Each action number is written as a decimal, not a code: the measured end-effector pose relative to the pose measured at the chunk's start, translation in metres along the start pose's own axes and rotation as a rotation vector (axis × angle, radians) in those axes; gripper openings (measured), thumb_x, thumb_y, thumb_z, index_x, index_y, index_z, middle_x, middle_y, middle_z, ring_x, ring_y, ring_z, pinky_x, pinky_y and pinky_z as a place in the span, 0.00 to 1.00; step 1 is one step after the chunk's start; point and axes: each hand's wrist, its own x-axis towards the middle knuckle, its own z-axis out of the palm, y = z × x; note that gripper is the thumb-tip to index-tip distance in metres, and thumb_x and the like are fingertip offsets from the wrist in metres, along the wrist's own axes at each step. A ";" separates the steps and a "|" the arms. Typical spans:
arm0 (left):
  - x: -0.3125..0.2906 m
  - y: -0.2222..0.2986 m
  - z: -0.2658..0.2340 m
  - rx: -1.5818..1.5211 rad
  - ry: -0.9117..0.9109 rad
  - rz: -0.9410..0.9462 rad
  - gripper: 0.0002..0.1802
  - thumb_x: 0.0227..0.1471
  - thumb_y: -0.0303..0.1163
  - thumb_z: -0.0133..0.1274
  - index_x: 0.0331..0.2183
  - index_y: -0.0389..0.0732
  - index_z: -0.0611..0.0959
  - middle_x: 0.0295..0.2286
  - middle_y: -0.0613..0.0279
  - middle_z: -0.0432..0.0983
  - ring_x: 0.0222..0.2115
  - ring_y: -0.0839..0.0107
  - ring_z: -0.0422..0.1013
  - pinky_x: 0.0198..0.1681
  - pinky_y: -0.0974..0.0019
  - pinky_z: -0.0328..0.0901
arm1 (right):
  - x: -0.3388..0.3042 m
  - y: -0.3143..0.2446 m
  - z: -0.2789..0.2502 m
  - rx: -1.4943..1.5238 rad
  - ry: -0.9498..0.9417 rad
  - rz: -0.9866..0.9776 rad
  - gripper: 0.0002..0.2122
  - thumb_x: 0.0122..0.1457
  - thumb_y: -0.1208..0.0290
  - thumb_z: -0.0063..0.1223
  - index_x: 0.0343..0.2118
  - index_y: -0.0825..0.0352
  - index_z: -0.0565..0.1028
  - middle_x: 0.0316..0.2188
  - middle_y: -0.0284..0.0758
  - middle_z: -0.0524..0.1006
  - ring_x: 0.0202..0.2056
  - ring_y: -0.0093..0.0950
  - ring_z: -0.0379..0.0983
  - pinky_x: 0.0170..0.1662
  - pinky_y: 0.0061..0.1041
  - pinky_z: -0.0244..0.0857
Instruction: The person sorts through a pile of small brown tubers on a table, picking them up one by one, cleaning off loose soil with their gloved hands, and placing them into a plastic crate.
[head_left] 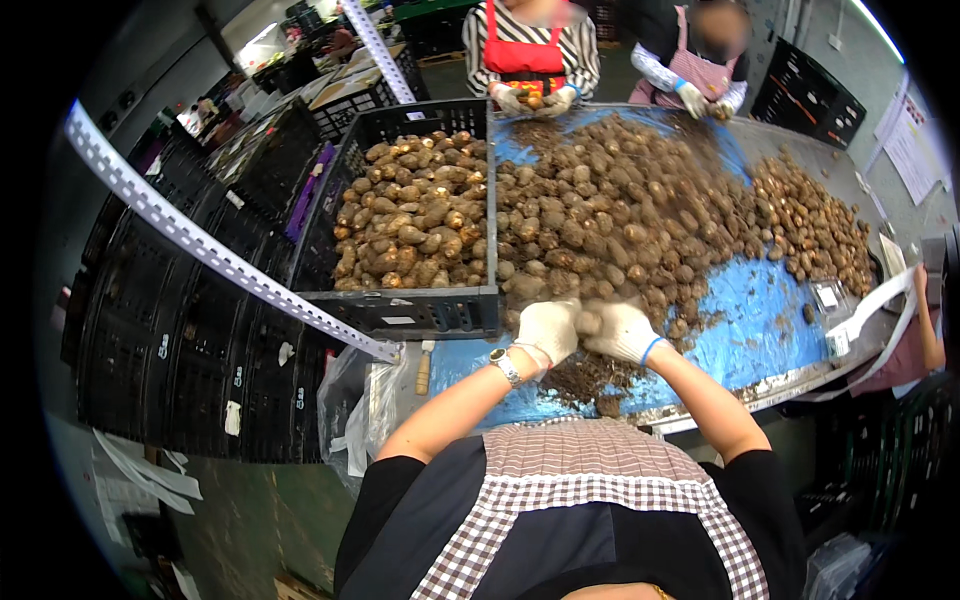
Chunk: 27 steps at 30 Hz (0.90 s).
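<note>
One brown tuber is between the left hand and the right hand, both in pale gloves. Their fingers are bent inward, but because of blur I cannot tell which hand grips it. From the hands, the tuber pile lies at twelve o'clock, the black crate of tubers at ten, the blue sheet at three.

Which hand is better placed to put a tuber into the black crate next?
Probably the left hand: it is close to the near right corner of the black crate. The right hand is farther from it, with the left hand in between.
</note>
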 end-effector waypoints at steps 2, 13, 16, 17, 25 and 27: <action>0.007 0.005 0.003 -0.131 -0.212 0.023 0.11 0.55 0.33 0.45 0.36 0.39 0.79 0.29 0.50 0.80 0.31 0.52 0.77 0.33 0.58 0.71 | -0.004 -0.019 -0.011 -0.134 0.200 -0.033 0.15 0.47 0.68 0.56 0.40 0.64 0.76 0.31 0.46 0.79 0.32 0.41 0.78 0.36 0.39 0.71; 0.016 0.004 0.019 0.369 0.283 0.284 0.09 0.43 0.28 0.55 0.31 0.41 0.78 0.28 0.54 0.77 0.32 0.57 0.75 0.35 0.59 0.68 | 0.009 0.036 0.027 0.813 -0.153 0.179 0.13 0.49 0.62 0.58 0.22 0.70 0.75 0.18 0.40 0.71 0.23 0.26 0.66 0.30 0.30 0.63; 0.010 0.005 0.020 0.294 0.161 0.199 0.06 0.45 0.28 0.53 0.30 0.42 0.79 0.29 0.54 0.78 0.33 0.59 0.76 0.35 0.60 0.69 | -0.005 0.014 0.009 0.494 -0.137 0.012 0.16 0.50 0.58 0.57 0.26 0.69 0.77 0.22 0.44 0.75 0.24 0.38 0.72 0.32 0.37 0.65; 0.011 0.007 0.022 0.224 0.125 0.124 0.06 0.44 0.28 0.53 0.29 0.41 0.79 0.28 0.53 0.78 0.33 0.59 0.76 0.35 0.59 0.69 | -0.004 0.008 0.012 0.344 -0.030 0.096 0.15 0.50 0.58 0.55 0.29 0.68 0.77 0.24 0.46 0.77 0.27 0.42 0.74 0.33 0.39 0.67; 0.029 -0.015 0.016 -0.439 -0.301 0.093 0.13 0.47 0.30 0.53 0.38 0.39 0.80 0.28 0.54 0.79 0.30 0.58 0.75 0.34 0.62 0.70 | -0.005 -0.006 -0.010 -0.196 0.134 -0.053 0.13 0.50 0.67 0.58 0.38 0.63 0.72 0.27 0.42 0.78 0.33 0.42 0.78 0.35 0.39 0.70; 0.027 -0.034 0.025 -0.916 -0.508 0.104 0.14 0.52 0.33 0.52 0.41 0.39 0.78 0.25 0.60 0.77 0.24 0.67 0.70 0.28 0.66 0.66 | -0.004 -0.001 -0.013 -0.296 0.172 -0.233 0.13 0.48 0.72 0.59 0.38 0.61 0.73 0.28 0.40 0.78 0.35 0.39 0.78 0.35 0.37 0.70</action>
